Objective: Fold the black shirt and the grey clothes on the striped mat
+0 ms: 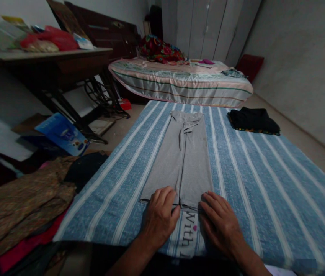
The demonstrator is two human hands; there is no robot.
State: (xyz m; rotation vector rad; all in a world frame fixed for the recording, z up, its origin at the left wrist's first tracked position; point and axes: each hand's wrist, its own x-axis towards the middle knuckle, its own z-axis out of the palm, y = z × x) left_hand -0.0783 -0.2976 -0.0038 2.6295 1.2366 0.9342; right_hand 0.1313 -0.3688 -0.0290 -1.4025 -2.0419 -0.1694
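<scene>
A light grey garment, which looks like a shirt, lies flat on the bed with its sides folded in to a long middle seam. Its far end is bunched around what seems to be the neckline, and its near hem faces me. My left hand rests palm down on the left part of that hem, fingers stretched out and thumb apart. At the right corner of the hem, my right hand lies with its fingertips on the cloth's edge. Both palms are hidden. Printed lettering on the bedcover shows between my hands.
A blue striped bedcover lies beneath. A folded black pile of cloth sits far right. Loose clothes are heaped at left, near a blue box and a sewing machine table. Another bed stands beyond.
</scene>
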